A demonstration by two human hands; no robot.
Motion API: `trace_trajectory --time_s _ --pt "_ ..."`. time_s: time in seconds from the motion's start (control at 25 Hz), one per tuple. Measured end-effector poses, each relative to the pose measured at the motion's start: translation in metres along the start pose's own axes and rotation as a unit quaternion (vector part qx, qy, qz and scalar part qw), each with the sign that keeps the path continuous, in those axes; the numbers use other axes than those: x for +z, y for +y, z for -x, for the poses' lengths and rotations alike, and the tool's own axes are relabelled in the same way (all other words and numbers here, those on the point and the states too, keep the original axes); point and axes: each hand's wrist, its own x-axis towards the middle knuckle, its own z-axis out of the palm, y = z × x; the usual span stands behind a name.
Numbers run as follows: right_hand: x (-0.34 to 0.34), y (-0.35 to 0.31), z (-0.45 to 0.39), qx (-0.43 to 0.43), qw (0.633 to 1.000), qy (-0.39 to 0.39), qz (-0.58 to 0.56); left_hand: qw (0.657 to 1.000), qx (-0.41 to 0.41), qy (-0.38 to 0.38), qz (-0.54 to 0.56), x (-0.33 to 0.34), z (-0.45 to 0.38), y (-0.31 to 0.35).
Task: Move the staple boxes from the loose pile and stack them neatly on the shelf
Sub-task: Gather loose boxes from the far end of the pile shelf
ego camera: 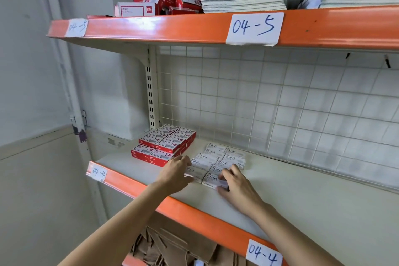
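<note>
Because the white staple boxes (218,163) are meant to sit as a tidy block, they lie flat in two close columns on the shelf (302,196) marked 04-4, labels up, edges butted together. Just beside them to the left sits a neat block of red staple boxes (164,143), stacked more than one layer deep. A loose pile of red boxes (164,3) sits jumbled on the upper shelf (172,26) marked 04-5, next to stacks of notebooks (246,0); judging by the task, that is likely the source still to be cleared.

Both arms reach forward over the orange front rail. The left hand (176,170) comes in palm down against the left side of the nearest white box, fingers curled over its edge, seemingly squaring it into the row. The right hand (235,183) rests on the front right box, fingers bent over its top and thumb at its near side, gripping or nudging it; I cannot tell whether it is lifted or only pressed into line.
</note>
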Motion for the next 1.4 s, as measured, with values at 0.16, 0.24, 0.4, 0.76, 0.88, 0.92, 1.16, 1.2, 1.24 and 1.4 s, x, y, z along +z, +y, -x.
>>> trace_trajectory --time_s 0.16,0.24,0.4,0.76,0.88,0.92,1.16,1.2,1.24,1.4 --pt "-0.015 0.010 0.001 0.003 1.000 0.008 0.006 0.998 0.054 0.004 -0.018 -0.007 -0.001 0.014" --pt "-0.026 0.019 0.005 0.006 1.000 0.010 0.029 0.995 0.095 -0.003 -0.005 -0.010 -0.003 0.032" --pt "-0.048 0.044 0.026 -0.003 0.995 -0.020 0.099 0.987 0.160 -0.036 0.003 -0.003 -0.012 0.077" --pt "-0.127 0.114 0.124 0.115 0.976 -0.003 0.184 0.958 0.274 -0.087 0.007 0.042 -0.033 0.214" --pt "-0.157 0.140 0.165 0.165 0.967 0.006 0.194 0.951 0.275 -0.121 0.071 0.059 -0.030 0.272" --pt "-0.166 0.149 0.180 0.183 0.964 0.011 0.194 0.947 0.276 -0.136 0.095 0.064 -0.027 0.292" --pt "-0.215 0.199 0.265 0.277 0.940 0.060 0.188 0.916 0.309 -0.185 0.177 0.096 -0.010 0.407" --pt "-0.222 0.208 0.280 0.293 0.935 0.063 0.187 0.911 0.318 -0.188 0.182 0.103 -0.006 0.425" --pt "-0.228 0.217 0.295 0.310 0.930 0.065 0.185 0.907 0.328 -0.191 0.184 0.109 -0.002 0.444" --pt "-0.252 0.253 0.352 0.358 0.913 0.084 0.177 0.895 0.361 -0.198 0.172 0.138 0.012 0.510"
